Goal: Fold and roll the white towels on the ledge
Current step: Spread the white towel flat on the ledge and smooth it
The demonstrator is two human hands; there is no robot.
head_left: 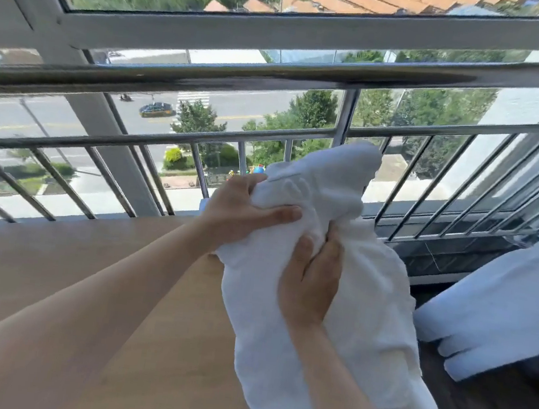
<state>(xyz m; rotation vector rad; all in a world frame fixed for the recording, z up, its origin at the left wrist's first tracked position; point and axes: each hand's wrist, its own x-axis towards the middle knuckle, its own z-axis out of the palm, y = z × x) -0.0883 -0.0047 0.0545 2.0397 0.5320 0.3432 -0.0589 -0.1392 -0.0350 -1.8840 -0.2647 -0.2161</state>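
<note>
Where the wooden ledge runs toward its right end, the left hand grasps a bunched upper part of the white towel, with the thumb laid across the cloth. Just beside it, the right hand clutches a fold lower down. The towel hangs crumpled over the ledge's right edge, not yet spread flat. It looks light, soft and limp, so it will likely sag wherever it is unsupported; pinching two corners of one hem should let it drop open. Further right lies a pale cloth.
</note>
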